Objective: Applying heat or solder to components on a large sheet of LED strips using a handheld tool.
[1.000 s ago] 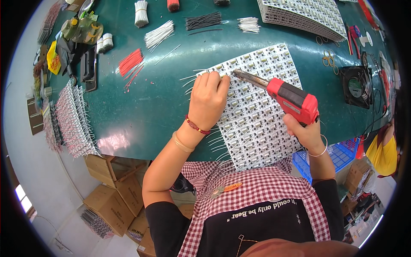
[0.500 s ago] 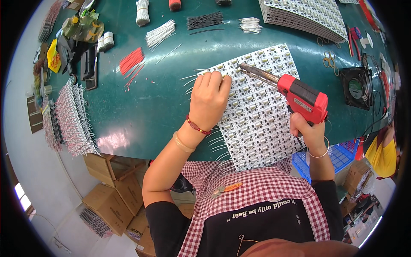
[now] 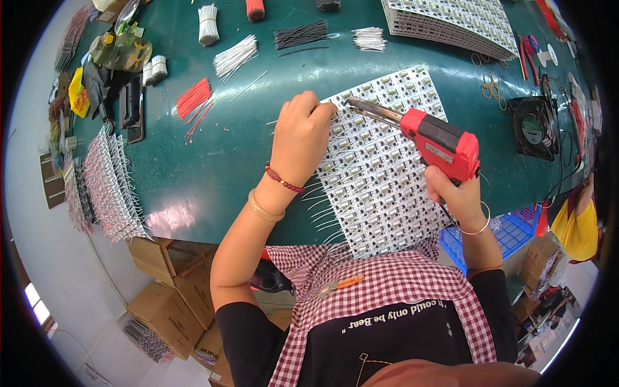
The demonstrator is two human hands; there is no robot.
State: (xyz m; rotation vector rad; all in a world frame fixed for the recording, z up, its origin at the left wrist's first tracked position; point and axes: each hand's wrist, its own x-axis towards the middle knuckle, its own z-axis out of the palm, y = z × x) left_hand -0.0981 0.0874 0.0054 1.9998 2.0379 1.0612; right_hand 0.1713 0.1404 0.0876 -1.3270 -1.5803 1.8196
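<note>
A white panel of small circuit boards [image 3: 387, 174] lies tilted on the green table, with thin white wires [image 3: 320, 209] sticking out along its left edge. My left hand [image 3: 302, 132] is closed in a pinch at the panel's upper left edge. Whatever its fingertips grip is hidden by the hand. In my right hand [image 3: 454, 193] is a red and black soldering gun [image 3: 442, 142], held by its grip. Its metal tip points left over the panel's upper rows, close to my left fingertips.
Bundles of white wires [image 3: 235, 58], red wires [image 3: 193, 95] and black wires [image 3: 301, 35] lie beyond the panel. A stack of panels [image 3: 451, 29] stands at the back right, a black fan [image 3: 535, 129] at the right. Wired panels [image 3: 113, 184] lean at the left; a blue basket [image 3: 509, 235] sits below the edge.
My left hand has shifted left and slightly away from the soldering gun's tip. The soldering gun has moved a little left too. The whole view has slid slightly.
</note>
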